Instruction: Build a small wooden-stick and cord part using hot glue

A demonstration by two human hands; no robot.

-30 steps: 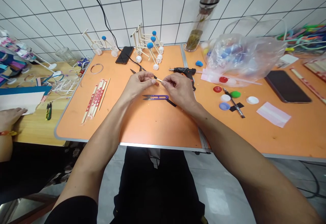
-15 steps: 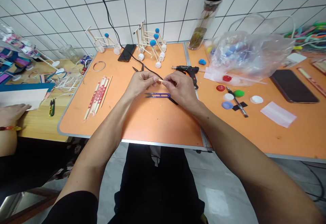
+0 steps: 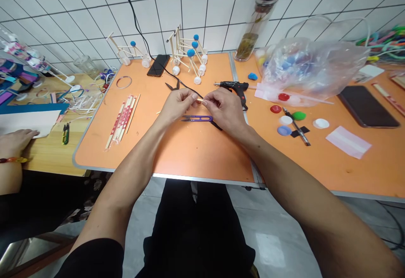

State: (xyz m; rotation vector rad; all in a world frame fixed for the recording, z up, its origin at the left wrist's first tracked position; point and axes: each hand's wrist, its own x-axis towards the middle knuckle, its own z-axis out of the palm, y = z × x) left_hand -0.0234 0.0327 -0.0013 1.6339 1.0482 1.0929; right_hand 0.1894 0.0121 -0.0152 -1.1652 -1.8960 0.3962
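Observation:
My left hand (image 3: 177, 104) and my right hand (image 3: 221, 108) meet over the orange table (image 3: 177, 151), fingertips pinched on a short thin wooden stick (image 3: 199, 100) held between them. Only a small piece of the stick shows between the fingers. Purple thread snips (image 3: 196, 119) lie on the table just below my hands. A black glue gun (image 3: 234, 87) rests right behind my right hand.
Wrapped chopsticks (image 3: 122, 121) lie at left. Stick-and-cap models (image 3: 190, 56), a phone (image 3: 158, 65) and a bottle (image 3: 257, 18) stand at the back. Bottle caps (image 3: 286, 120), a plastic bag (image 3: 308, 67) and a second phone (image 3: 367, 109) are at right. Another person's hand (image 3: 14, 139) rests at far left.
My hands have closed toward each other, so less of the stick shows between them. The view has shifted slightly.

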